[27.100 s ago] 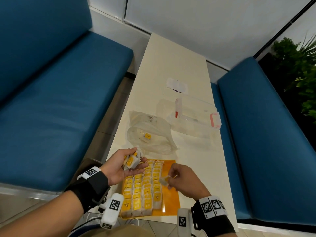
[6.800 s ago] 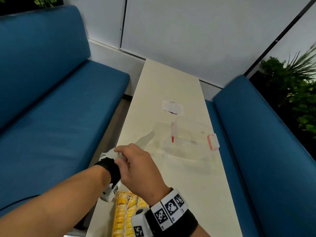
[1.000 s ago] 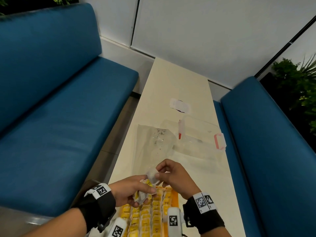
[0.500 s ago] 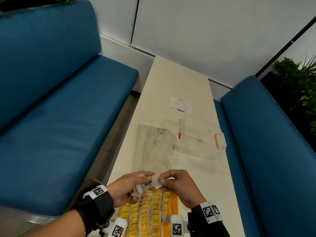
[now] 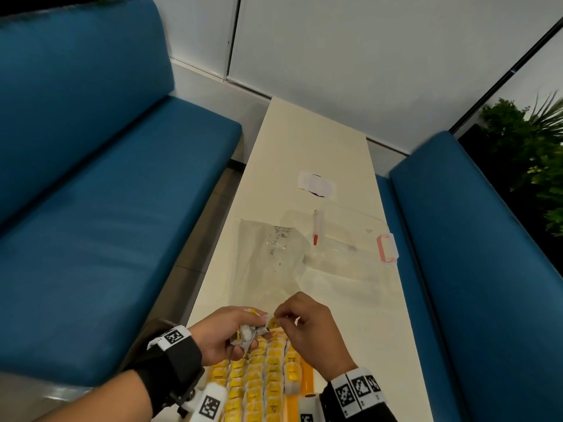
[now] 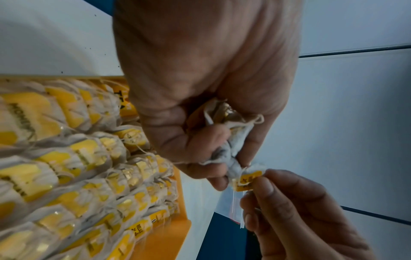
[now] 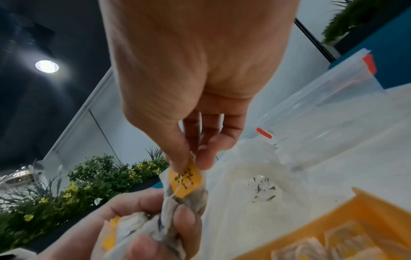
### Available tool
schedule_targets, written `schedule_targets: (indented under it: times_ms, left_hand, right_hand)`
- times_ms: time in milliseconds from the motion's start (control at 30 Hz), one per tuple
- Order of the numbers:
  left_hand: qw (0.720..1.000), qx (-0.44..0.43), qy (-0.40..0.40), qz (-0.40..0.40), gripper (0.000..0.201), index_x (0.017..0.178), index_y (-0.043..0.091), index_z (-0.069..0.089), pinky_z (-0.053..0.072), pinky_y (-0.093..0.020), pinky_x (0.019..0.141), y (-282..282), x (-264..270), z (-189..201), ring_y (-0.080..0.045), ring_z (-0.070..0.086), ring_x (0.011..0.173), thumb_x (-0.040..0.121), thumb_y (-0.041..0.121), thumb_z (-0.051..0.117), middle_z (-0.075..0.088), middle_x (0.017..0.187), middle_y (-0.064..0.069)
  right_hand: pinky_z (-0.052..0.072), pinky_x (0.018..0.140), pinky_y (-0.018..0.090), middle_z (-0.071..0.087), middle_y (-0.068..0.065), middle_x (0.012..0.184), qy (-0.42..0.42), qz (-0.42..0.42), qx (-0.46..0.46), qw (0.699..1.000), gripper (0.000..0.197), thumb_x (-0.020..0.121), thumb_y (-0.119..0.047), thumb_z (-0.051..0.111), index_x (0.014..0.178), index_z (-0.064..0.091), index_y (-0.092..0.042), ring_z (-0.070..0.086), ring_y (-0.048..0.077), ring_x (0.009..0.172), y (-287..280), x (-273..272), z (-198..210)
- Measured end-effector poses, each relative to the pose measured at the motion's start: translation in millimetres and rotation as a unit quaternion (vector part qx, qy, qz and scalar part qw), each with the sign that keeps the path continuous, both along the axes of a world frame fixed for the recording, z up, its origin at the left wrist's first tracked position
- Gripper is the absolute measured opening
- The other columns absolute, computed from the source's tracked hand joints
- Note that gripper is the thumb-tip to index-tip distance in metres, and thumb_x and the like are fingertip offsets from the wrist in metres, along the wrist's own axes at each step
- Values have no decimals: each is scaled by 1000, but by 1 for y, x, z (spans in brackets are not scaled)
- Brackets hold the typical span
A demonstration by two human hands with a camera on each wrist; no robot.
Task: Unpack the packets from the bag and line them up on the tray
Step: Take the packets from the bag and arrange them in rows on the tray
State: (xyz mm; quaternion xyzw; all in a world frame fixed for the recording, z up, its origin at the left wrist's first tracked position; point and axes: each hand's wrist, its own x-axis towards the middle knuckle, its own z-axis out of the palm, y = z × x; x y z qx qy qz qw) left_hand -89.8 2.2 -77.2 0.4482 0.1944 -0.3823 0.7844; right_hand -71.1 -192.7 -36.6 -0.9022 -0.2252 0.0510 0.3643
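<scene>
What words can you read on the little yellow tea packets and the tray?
"RELAX": on a packet at the right edge of the rows, head view.
"RELAX": on a packet in the lowest row, left wrist view.
"T" and a partly hidden letter: on the tray, beside the left hand.
Tag pinched by the right hand: print too blurred.
Wrist bands: square codes only.

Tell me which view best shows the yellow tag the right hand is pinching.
The right wrist view: the yellow tag faces the camera, pinched by the right hand, print and string visible. The left wrist view shows it edge-on. The head view catches only a sliver between the hands.
</scene>
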Motion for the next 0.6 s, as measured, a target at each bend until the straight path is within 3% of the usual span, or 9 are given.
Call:
schedule_targets:
  times_ms: [200, 267, 333, 500, 600]
  left_hand:
    - [1000, 1, 4, -6, 19, 114, 8, 66, 35, -17, 34, 3, -1, 2, -16, 58, 59, 96, 15, 66, 69, 91, -14]
    - [1000, -1, 4, -6, 18, 113, 8, 67, 35, -17, 33, 3, -2, 3, -16, 58, 59, 96, 15, 66, 68, 89, -13]
    - [1000, -1, 2, -5, 20, 115, 8, 67, 36, -17, 33, 3, -2, 3, -16, 58, 59, 96, 15, 66, 68, 89, -13]
    - [1000, -5, -5, 12, 29, 128, 16, 66, 36, -19, 35, 11, -4, -1, -17, 56, 60, 100, 18, 62, 69, 92, -16]
    - [999, 27, -32, 13, 28, 126, 19, 69, 32, -19, 37, 18, -4, -2, -17, 55, 59, 100, 16, 61, 70, 94, -16]
  right_hand:
    - [44, 70, 12, 56, -15, 87, -16, 51, -75, 996, 11, 89, -15, 65, 95, 71, -23, 57, 2, 77, -2, 3, 6]
    - [49, 70, 19, 56, -13, 90, -11, 73, -93, 993, 12, 90, -19, 61, 93, 71, -24, 57, 4, 77, -1, 2, 7]
    - [47, 69, 19, 53, -13, 92, -13, 75, -110, 991, 12, 89, -22, 60, 92, 71, -25, 55, 2, 78, 0, -1, 10]
    - [42, 72, 12, 49, -15, 88, -34, 14, -78, 996, 9, 83, -17, 70, 84, 73, -25, 55, 2, 84, -5, 2, 33]
    - [40, 72, 10, 52, -13, 85, 28, -42, -58, 997, 17, 80, -10, 76, 77, 74, -27, 55, 5, 85, -11, 6, 43]
